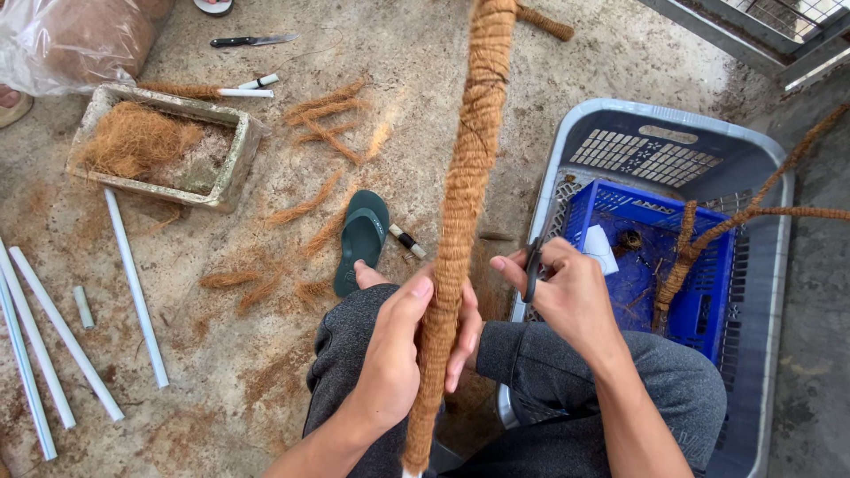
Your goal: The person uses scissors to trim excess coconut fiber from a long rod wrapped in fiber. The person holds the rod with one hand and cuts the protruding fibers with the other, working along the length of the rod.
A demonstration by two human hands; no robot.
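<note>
Bare concrete floor, dusty, strewn w/ brown fibre scraps. Grey plastic laundry basket at right, smaller blue crate nested inside, bent fibre-wrapped branch piece poking out of it. Shallow worn tray upper left, heaped w/ loose coir fibre. Clear bag of more fibre in top-left corner. White pipes laid on floor at left, several lengths plus a short offcut. Green flip-flop near centre. Knife at top, well apart from the hands.

Centre of view: long coir-wrapped pole, held near-upright over the lap, running from bottom edge to top edge. Brown, rough, fibre wound round in tight spiral turns bound w/ thin thread; white core just showing at the bottom end.

Left hand closed round the lower part of the pole, thumb on near side, fingers curled behind. Right hand just right of the pole, not touching it, fingers through handles of dark scissors, blades pointing up, about shut as far as visible.

Handling, as judgement: prob. light for its length, stiff along the core, soft and slightly springy on the surface. Grippy, not slippery; sheds fibre if rubbed. Best held low-mid on the firmly wound section, as now; loose ends and thread likely the weak spots.
</note>
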